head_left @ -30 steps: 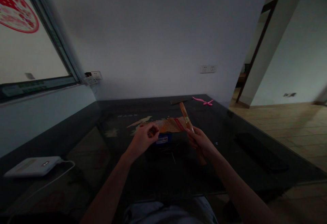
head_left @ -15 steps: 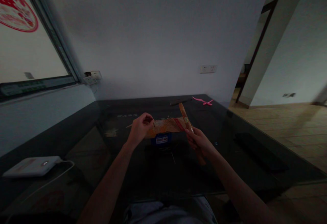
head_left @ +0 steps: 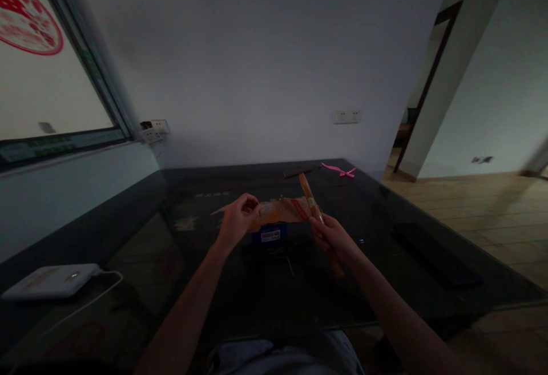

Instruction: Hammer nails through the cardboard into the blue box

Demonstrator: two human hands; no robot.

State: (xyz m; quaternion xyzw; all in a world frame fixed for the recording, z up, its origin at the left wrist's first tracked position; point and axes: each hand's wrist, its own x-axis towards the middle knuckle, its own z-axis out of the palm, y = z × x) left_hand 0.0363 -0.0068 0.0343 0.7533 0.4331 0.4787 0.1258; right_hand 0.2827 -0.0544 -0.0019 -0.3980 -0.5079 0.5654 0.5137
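Observation:
My left hand is closed in a pinch at the left end of a tan, speckled strip with a red band near its right side. A thin pale point sticks out left of that hand. My right hand is wrapped round a long brown stick, tilted with its top to the left. The strip's right end meets this stick; whether the two are joined I cannot tell. Below the strip stands a small blue box with a white label, partly covered by it.
The dark glossy table reaches the wall. A white power bank with a cable lies at left, a long black case at right. At the back are a pink ribbon-like item and a dark flat item.
My left hand has shifted slightly to the right along with its end of the strip. My right hand and the brown stick have hardly moved.

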